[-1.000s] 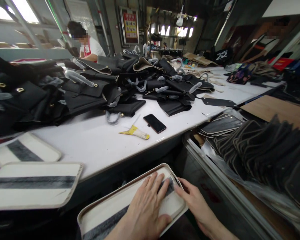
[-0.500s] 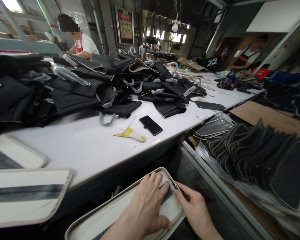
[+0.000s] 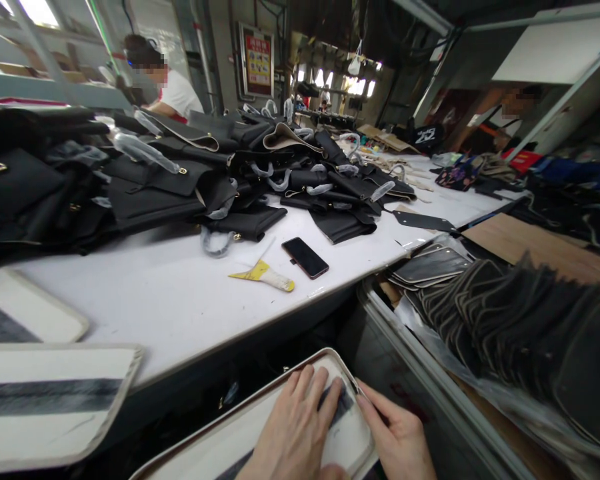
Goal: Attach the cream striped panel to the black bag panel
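Observation:
A cream bag panel (image 3: 260, 415) with a dark stripe, rounded corners and a raised rim lies low in front of me, its near part cut off by the picture's edge. My left hand (image 3: 300, 423) rests flat on its inner face, fingers stretched toward the far end. At the right rim, my right hand (image 3: 397, 427) pinches the panel's edge between thumb and fingers. Two similar striped panels (image 3: 45, 420) sit at the left, overlapping the white table's edge.
Black bags (image 3: 165, 193) with wrapped handles are heaped on the white table (image 3: 180, 300). Nearer lie a phone (image 3: 305, 257) and a yellow-and-white pointed tool (image 3: 263, 275). A bin of dark panels (image 3: 520, 327) stands at right. Two people work farther back.
The view has shifted slightly, so the table and bags sit lower. Both hands stay on the panel, the left flat and the right pinching the rim.

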Demonstrator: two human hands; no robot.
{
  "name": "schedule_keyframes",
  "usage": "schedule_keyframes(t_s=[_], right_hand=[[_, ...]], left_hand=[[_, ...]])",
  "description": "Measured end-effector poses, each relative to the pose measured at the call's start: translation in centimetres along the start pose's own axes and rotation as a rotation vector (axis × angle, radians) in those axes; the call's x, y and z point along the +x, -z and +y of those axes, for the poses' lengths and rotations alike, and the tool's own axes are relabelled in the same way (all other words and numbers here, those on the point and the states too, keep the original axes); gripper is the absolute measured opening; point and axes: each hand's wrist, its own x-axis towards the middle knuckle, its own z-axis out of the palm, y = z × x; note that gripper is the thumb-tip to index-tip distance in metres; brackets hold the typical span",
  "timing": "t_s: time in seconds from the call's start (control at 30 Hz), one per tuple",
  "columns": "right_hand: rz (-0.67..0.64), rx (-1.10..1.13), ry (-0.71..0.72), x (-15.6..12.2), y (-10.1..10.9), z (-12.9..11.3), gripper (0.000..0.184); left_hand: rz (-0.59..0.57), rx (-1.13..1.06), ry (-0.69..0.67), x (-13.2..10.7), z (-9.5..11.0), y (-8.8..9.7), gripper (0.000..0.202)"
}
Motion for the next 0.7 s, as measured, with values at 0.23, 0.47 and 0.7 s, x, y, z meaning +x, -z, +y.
schedule_keyframes(t_s=[0.23, 0.47, 0.7], right_hand=[[-0.019, 0.0, -0.016, -0.3, 0.1, -0.7, 0.042], [-0.051, 0.052, -0.047, -0.6, 0.4, -1.7, 0.041], [-0.086, 0.066, -0.096, -1.1, 0.8, -2.3, 0.04]], left_hand=[[0.04, 0.043, 0.002, -0.6, 0.5, 0.0, 0.082], [0.14, 0.02, -0.008, -1.4, 0.4, -0.5, 0.073], [0.133, -0.005, 0.0, -1.9, 0.5, -1.5, 0.08]])
